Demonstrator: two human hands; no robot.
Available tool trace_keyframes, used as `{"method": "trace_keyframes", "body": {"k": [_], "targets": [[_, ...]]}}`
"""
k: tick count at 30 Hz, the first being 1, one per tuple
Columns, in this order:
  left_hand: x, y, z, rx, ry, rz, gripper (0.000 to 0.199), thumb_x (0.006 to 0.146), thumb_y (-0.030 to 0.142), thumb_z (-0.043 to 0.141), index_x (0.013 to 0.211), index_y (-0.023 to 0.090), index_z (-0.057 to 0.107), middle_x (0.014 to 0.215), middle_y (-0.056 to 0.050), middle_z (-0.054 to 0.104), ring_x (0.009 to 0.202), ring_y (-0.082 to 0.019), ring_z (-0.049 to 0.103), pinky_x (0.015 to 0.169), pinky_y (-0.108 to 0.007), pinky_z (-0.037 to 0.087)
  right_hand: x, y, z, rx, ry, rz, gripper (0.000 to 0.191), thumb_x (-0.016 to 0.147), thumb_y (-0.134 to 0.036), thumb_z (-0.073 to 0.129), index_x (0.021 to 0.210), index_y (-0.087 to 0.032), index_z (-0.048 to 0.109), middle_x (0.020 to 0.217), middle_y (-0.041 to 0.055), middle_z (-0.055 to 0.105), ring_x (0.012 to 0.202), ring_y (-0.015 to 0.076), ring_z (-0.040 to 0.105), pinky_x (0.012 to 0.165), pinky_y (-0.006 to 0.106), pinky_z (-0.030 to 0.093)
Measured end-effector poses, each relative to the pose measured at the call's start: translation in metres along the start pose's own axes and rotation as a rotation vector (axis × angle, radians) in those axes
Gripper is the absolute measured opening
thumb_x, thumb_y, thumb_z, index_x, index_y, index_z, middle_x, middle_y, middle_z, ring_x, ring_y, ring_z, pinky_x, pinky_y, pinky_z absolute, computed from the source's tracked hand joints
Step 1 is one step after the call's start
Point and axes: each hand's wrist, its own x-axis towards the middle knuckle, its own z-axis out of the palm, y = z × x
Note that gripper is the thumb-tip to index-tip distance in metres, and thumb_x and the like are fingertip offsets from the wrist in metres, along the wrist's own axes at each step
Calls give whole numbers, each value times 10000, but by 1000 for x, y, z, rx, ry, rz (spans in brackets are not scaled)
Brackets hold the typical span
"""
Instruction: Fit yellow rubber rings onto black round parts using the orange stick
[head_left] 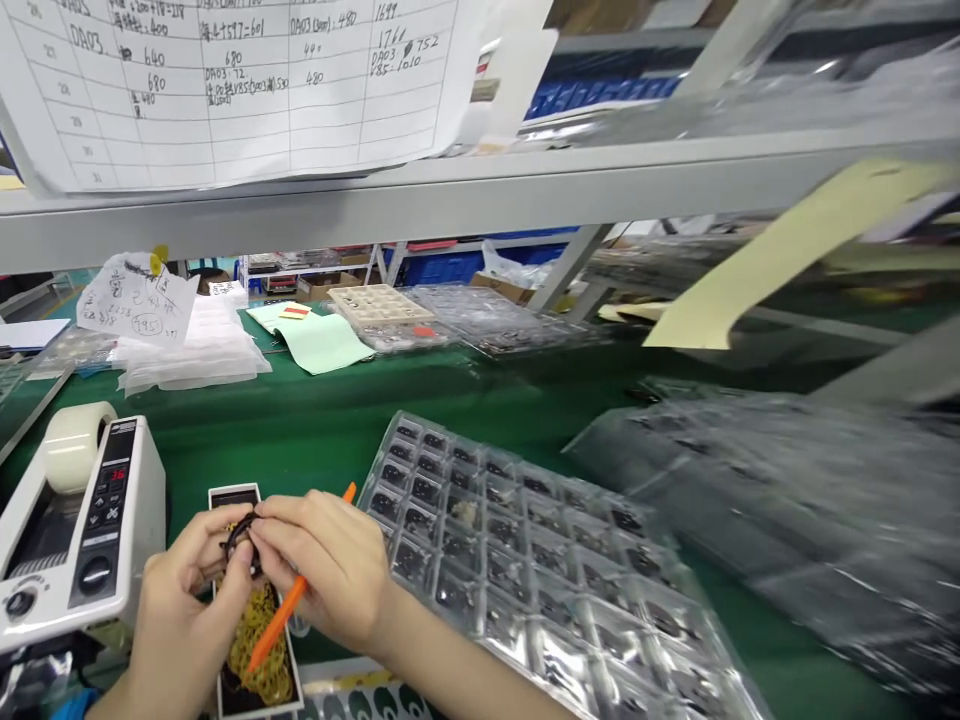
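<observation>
My left hand [184, 600] pinches a small dark curved part [238, 532], thin like a looped cable; its exact kind is too small to tell. The fingertips of my right hand [330, 565] close on the same part from the other side. An orange pen-like tool [276, 630] is also tucked in my right hand, its tip slanting down to the left. Below both hands lies a narrow white-edged box [297, 690] with a heap of yellow bands [270, 660], partly hidden by my hands. To the right, a clear compartment tray [480, 540] holds many small black parts.
At the left stands a tape dispenser [97, 540] with a red display. More clear trays [787, 500] are stacked at the right. White sheets [195, 345] and a green paper [319, 340] lie farther back. A grey shelf bar [450, 205] crosses above, with a written chart [247, 100].
</observation>
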Motion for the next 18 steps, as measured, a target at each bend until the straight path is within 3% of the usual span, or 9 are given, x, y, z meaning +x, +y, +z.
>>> {"method": "trace_keyframes", "body": {"k": [3,6,9,12,15,18], "targets": [[12,3,-5,-111,-72,-81,283,777,393,745,921,186,616,673,-6,661,605,-143,604,602,-198,508,6,1,-5,188,-5,124,82,898,-129,547,978,-148,551,880,75,656,737,157,605,622,266,482],[23,5,-10,-133,-127,-106,320,713,386,794,754,165,566,549,28,550,510,-102,482,495,-162,386,13,5,-15,344,-37,352,51,924,-194,517,957,-167,545,810,24,593,594,111,490,525,225,410],[27,6,-12,-133,-137,-105,282,706,343,783,711,151,576,596,12,553,554,-105,493,533,-172,388,17,11,-22,480,-213,542,98,956,-201,491,898,-174,564,702,-21,510,540,95,423,494,205,361],[26,9,-11,-122,-127,-56,223,687,290,778,690,148,606,642,-3,570,602,-120,522,561,-188,431,17,14,-23,594,-382,500,112,972,-196,489,941,-174,595,762,-1,539,617,110,486,554,215,392],[23,12,-11,-130,-132,-42,199,688,276,766,681,153,609,638,2,556,572,-124,533,526,-197,455,15,15,-21,614,-424,396,137,992,-166,455,993,-177,591,867,29,571,731,130,548,644,238,430],[22,14,-10,-163,-177,-97,219,695,291,750,686,154,579,631,15,527,492,-123,546,464,-210,459,13,13,-21,596,-443,339,130,1004,-161,442,958,-176,564,854,24,554,721,128,534,636,237,419]]}}
